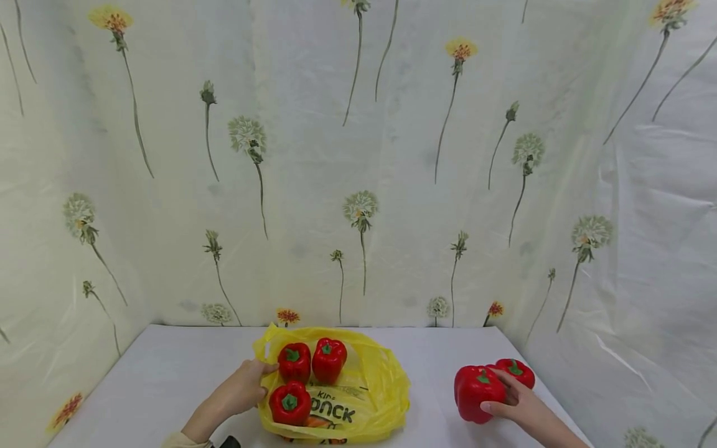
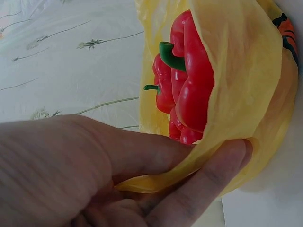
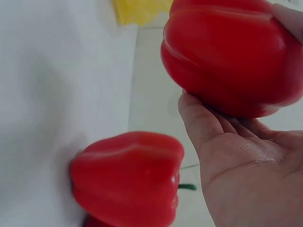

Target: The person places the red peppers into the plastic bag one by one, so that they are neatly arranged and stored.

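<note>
My left hand pinches the left rim of a yellow plastic bag between thumb and fingers, seen close in the left wrist view. Inside the spread bag are three red bell peppers with green stems. On the right side, my right hand grips another red bell pepper, which is lifted off the table in the right wrist view. Just beyond that hand, one more red bell pepper stands on the table, with part of a further red pepper showing beside it.
The white table carries the bag at its middle. Behind and on both sides hangs a pale curtain printed with dandelions, meeting the table's back edge.
</note>
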`<state>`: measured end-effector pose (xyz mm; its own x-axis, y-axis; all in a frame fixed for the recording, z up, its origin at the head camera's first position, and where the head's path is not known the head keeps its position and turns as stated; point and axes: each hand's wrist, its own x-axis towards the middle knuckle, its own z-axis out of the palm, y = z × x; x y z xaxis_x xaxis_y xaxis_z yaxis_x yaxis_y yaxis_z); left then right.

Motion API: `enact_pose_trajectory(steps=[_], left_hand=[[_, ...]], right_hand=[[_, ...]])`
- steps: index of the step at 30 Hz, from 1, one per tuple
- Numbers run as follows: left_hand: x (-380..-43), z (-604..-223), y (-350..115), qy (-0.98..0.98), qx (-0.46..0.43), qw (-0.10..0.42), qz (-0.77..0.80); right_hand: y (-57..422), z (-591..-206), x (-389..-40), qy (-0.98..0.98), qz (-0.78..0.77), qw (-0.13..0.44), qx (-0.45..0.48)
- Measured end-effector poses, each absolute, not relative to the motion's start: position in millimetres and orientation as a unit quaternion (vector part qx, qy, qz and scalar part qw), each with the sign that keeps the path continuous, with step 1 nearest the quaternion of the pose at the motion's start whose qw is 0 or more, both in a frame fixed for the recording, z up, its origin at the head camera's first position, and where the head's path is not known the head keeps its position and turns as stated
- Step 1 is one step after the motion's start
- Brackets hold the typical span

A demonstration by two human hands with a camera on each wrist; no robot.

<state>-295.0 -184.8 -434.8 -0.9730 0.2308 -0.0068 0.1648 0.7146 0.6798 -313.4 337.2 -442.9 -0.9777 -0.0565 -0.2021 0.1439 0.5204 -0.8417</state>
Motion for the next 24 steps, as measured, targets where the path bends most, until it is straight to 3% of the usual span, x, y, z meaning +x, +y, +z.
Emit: enact_pose_trajectory(steps=[24], left_hand=[[-293.8, -432.5, -183.3, 0.926, 0.097, 0.046, 0.362]], right_hand=[[265.5, -425.3, -324.1, 0.862, -0.5, 0.08, -0.036]])
